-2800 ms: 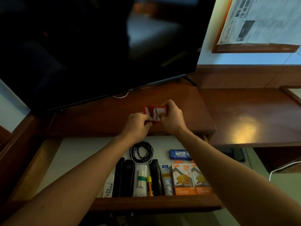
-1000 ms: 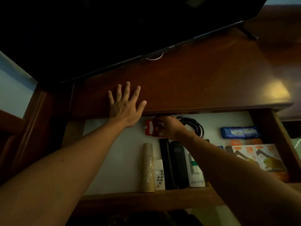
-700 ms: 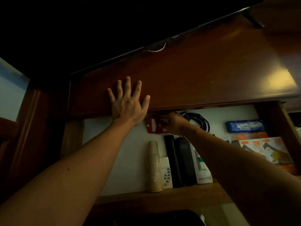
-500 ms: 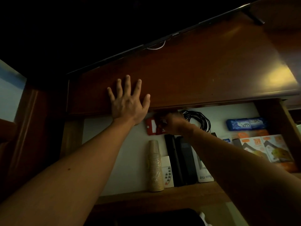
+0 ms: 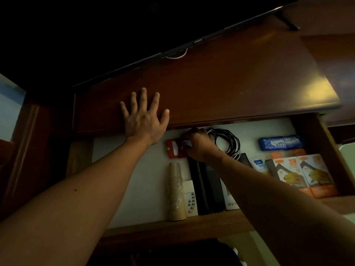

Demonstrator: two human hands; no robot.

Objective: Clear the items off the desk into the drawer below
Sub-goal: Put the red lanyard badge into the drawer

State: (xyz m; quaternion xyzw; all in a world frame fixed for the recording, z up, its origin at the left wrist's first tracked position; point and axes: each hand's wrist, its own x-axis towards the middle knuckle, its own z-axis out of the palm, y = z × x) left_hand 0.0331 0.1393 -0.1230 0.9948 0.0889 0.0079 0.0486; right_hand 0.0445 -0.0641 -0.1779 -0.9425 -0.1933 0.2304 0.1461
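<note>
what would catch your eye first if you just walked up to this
The left hand lies spread flat on the dark wooden desk, near its front edge. Just below, the right hand reaches into the open drawer and grips a red pack at the back, beside a coil of black cable. A sleeve of paper cups and orange boxes lie nearer the front.
</note>
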